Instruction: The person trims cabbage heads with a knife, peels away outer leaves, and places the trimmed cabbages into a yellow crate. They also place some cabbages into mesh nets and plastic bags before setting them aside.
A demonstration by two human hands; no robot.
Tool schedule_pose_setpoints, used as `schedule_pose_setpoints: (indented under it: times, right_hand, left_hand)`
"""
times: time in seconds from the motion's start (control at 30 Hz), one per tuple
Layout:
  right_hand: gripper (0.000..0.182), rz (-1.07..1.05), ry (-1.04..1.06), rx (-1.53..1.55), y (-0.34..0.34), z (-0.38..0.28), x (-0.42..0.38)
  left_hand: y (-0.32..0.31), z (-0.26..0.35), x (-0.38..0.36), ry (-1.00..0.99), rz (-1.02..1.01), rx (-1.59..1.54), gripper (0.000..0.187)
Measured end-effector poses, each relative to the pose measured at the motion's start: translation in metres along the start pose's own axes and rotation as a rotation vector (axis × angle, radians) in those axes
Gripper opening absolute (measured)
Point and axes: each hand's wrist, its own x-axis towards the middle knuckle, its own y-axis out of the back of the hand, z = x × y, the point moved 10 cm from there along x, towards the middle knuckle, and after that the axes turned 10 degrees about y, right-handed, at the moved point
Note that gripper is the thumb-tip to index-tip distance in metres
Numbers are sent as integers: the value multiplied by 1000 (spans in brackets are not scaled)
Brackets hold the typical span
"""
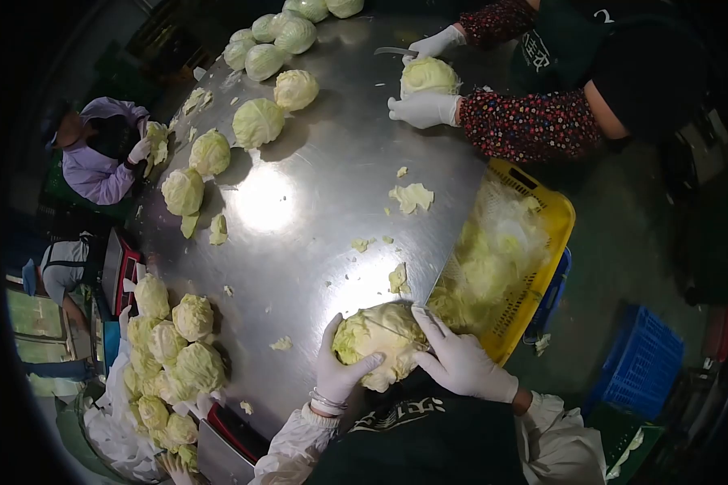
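A pale green cabbage (378, 339) is held at the near edge of the metal table, its outer leaves ragged and partly whitish. My left hand (341, 368), in a white glove, grips the cabbage from the left, with the thumb across its near side. My right hand (467, 364), also gloved, presses its fingers against the cabbage's right side. Whether those fingers also pinch a loose leaf I cannot make out. A torn leaf piece (398, 278) lies on the table just beyond the cabbage.
A yellow crate (552, 234) with leaves and plastic stands right of the metal table (315, 218). Across from me, a co-worker's gloved hands (425, 109) hold a cabbage and a knife (394, 51). Cabbages (201, 368) are piled at left. A blue crate (635, 364) sits at right.
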Motion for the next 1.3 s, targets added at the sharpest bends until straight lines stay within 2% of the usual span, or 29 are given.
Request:
schedule_pose_setpoints:
  times: [0.03,0.07,0.2,0.27,0.37,0.5,0.6,0.63,0.67,0.77,0.8,0.83,0.9,0.93,0.97,1.0,1.03,1.1,1.17,1.23,1.3]
  right_hand:
    - [76,-84,11,-62,-2,-4,2]
    - [70,-69,84,-111,-2,-11,4]
    - [66,-151,83,-265,2,-18,16]
    - [64,-34,152,-384,11,-25,23]
    - [64,-22,135,-449,11,-26,28]
    - [59,-17,107,-453,13,-26,29]
    - [51,13,76,-409,14,-20,31]
    - [44,82,89,-339,19,-16,34]
    - [37,153,101,-272,27,-12,37]
    - [32,120,75,-213,39,-4,59]
    - [34,75,-3,-83,38,10,66]
    - [34,85,-1,-85,35,25,69]
    - [35,234,-164,0,35,86,70]
    - [35,238,-163,0,29,105,67]
    - [37,252,-251,-72,24,128,56]
    - [39,264,-337,-143,22,143,44]
    - [39,261,-333,-141,22,140,39]
    - [50,485,-356,-7,33,139,21]
    - [66,282,-432,179,34,78,20]
    - [79,69,57,190,-1,10,25]
    - [79,91,81,137,-3,7,26]
  left_hand:
    - [-3,-2,1,9,-2,-4,101]
    - [-5,-1,3,-15,7,61,102]
    - [-2,-8,11,-20,23,129,106]
    - [2,-8,15,-37,54,174,106]
    - [3,-3,14,-81,114,292,108]
    - [6,-5,14,-138,154,353,108]
    - [6,-15,9,-136,162,382,109]
    - [4,-14,6,-137,158,383,109]
    - [-3,-10,2,-182,142,411,111]
    - [-9,-2,4,-219,55,377,116]
    - [-12,-2,6,-223,-14,318,120]
    - [-12,-3,3,-231,-19,322,120]
    - [-16,-1,-6,-261,-115,251,122]
    - [-20,0,-10,-186,-153,83,119]
    - [-14,-1,-11,-189,-154,86,119]
    - [-5,-12,-11,-106,-184,43,116]
    - [0,-24,-11,-22,-211,-2,114]
    - [9,-37,-11,-29,-177,-62,112]
    - [8,-35,-13,-27,-153,-115,110]
    - [-5,-26,-18,7,-93,-149,107]
    - [-7,-29,-17,-9,-98,-117,106]
